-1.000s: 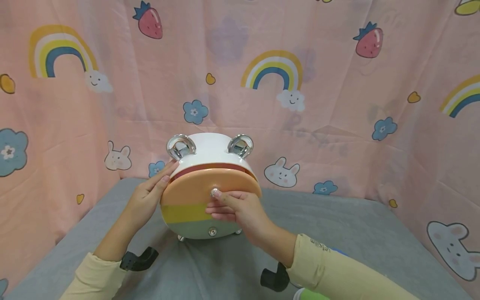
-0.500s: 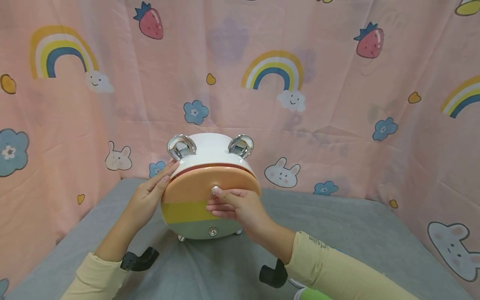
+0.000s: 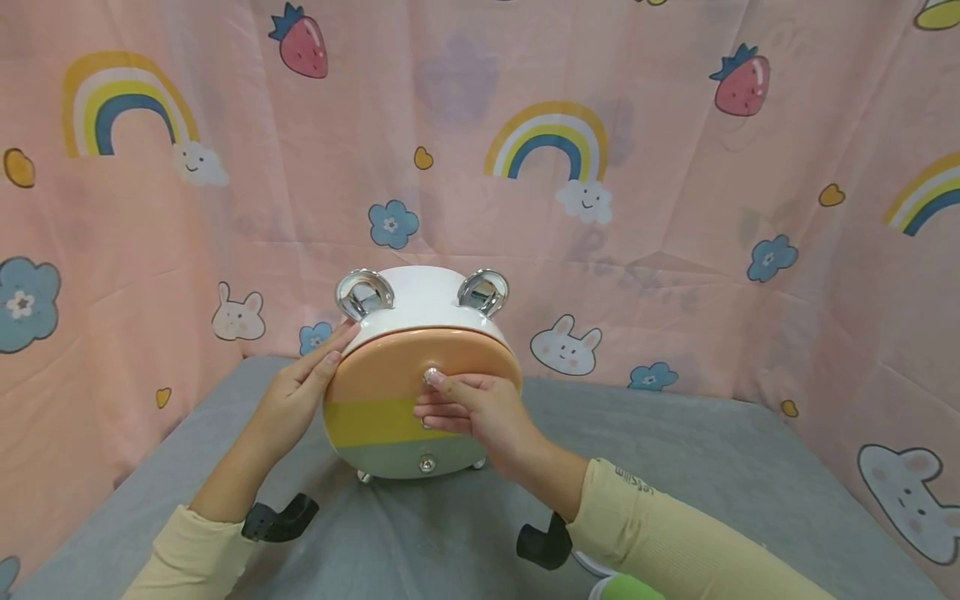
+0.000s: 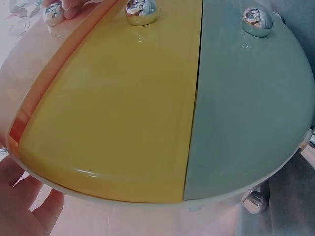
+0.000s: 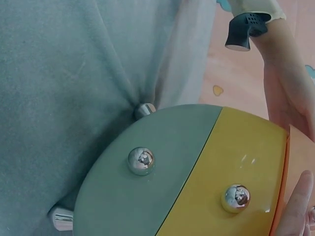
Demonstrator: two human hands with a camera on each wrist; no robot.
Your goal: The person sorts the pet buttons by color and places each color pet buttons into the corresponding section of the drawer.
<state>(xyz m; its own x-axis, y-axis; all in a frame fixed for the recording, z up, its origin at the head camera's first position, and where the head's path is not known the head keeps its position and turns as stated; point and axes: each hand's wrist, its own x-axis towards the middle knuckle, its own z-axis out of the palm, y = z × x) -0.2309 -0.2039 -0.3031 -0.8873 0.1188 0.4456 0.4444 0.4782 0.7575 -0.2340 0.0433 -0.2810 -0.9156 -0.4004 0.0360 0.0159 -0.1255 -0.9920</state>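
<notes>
A small rounded white cabinet (image 3: 422, 287) with chrome ears and feet faces me, its drawer fronts striped orange, yellow and green. My right hand (image 3: 491, 417) pinches the chrome knob (image 3: 430, 373) of the orange drawer (image 3: 390, 358) between thumb and finger. That drawer juts slightly ahead of the yellow drawer (image 4: 118, 108) in the left wrist view. The yellow drawer and the green drawer (image 5: 128, 196) sit flush, each with a round knob. Fairly straight, the fingers of my left hand (image 3: 296, 396) rest along the cabinet's left side, steadying contact near the ear.
A grey cloth (image 3: 697, 475) covers the table beneath the cabinet. Behind hangs a pink patterned curtain (image 3: 450, 75). Partly under my right sleeve, a green and white item (image 3: 628, 587) lies at the front edge. Each wrist carries a black camera mount (image 3: 281, 518).
The orange drawer has slid inward, and the dark red gap above it has narrowed to a thin line. My right hand moved forward with the knob; my left hand stayed put.
</notes>
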